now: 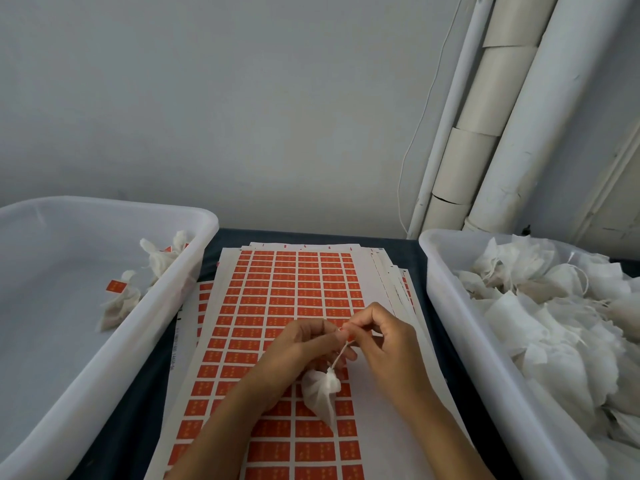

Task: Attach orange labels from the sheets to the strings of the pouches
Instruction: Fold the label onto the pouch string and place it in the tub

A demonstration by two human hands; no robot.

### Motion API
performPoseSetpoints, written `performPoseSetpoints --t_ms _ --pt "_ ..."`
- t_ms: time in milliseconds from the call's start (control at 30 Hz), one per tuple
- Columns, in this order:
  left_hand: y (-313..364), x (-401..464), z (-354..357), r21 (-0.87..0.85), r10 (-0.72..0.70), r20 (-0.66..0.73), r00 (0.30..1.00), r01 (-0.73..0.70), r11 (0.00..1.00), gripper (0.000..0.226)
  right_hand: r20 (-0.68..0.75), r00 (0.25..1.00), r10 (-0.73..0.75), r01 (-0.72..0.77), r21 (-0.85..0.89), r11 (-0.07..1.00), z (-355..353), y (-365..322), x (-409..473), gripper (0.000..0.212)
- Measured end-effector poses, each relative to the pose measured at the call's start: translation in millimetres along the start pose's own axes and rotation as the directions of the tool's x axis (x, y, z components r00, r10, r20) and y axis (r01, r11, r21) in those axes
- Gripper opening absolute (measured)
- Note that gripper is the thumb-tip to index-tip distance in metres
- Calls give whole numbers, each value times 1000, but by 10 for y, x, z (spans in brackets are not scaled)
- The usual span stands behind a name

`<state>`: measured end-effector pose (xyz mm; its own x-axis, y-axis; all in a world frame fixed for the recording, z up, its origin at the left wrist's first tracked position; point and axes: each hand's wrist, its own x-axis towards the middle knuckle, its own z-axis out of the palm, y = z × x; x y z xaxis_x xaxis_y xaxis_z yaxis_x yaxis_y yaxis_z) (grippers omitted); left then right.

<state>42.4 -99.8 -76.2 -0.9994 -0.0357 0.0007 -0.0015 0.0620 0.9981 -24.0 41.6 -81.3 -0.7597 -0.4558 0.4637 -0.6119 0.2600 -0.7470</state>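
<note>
A stack of sheets of orange labels (294, 289) lies on the dark table between two bins. Above it my left hand (304, 344) and my right hand (377, 334) meet fingertip to fingertip. Between them they pinch an orange label (346, 332) at the top end of a white string (341, 353). A small white pouch (320, 391) hangs from that string just over the sheets. The label is mostly hidden by my fingers.
A translucent white bin (194, 261) at the left holds a few pouches with orange labels (116, 286). A second bin (440, 289) at the right is heaped with unlabelled white pouches (554, 306). White pipes (485, 133) run up the wall behind.
</note>
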Motion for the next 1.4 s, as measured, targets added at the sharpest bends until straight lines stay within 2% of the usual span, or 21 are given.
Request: performPoseSetpoints --t_ms 100,367,533,567,633,667,733,767,867,933,1133,1200,1267,1333,1400 --pt "-6 10 39 1 11 -79 997 -11 1000 8 12 999 -37 38 -25 999 19 -24 -7 9" --pt "-8 3 70 -52 -23 -148 989 15 999 17 -25 999 21 -21 17 1000 56 -27 -34 11" --pt "18 -9 91 -125 -26 -167 986 5 992 20 -107 994 35 -31 45 999 113 -45 -42 19" --pt "19 -11 94 -125 -30 -170 985 9 992 20 -133 990 45 -38 56 998 120 -57 -33 27" --pt "6 -9 103 -121 -41 -176 983 20 992 18 -186 979 85 -62 125 990 91 -37 -10 55" --pt "-3 -8 109 -130 -44 -177 983 21 991 16 -196 975 108 -77 158 984 61 -28 5 56" --pt "-13 -4 119 -143 -39 -164 986 15 990 13 -152 979 138 -111 177 978 17 5 7 30" --pt "-19 -2 118 -138 -29 -154 988 8 990 11 -95 983 159 -139 184 973 17 6 -6 24" --pt "-28 2 104 -96 16 -112 994 -27 995 8 81 980 181 -191 142 971 70 27 -19 25" --pt "-30 4 97 -70 37 -87 996 -43 997 8 132 979 155 -170 111 979 76 44 -7 22" --pt "-25 3 109 -69 72 -88 993 -78 995 18 142 987 74 -88 92 992 23 61 13 24" --pt "-23 1 119 -79 85 -118 989 -94 992 21 128 987 97 -115 144 983 31 43 6 21" --pt "-29 3 126 -70 101 -168 981 -114 991 24 171 971 167 -203 218 955 40 21 -5 26" --pt "-42 14 133 -56 114 -223 968 -130 990 26 214 954 210 -252 191 949 45 23 -16 30" --pt "-47 20 135 -60 106 -257 961 -125 990 27 233 955 181 -220 153 963 52 23 -16 20"
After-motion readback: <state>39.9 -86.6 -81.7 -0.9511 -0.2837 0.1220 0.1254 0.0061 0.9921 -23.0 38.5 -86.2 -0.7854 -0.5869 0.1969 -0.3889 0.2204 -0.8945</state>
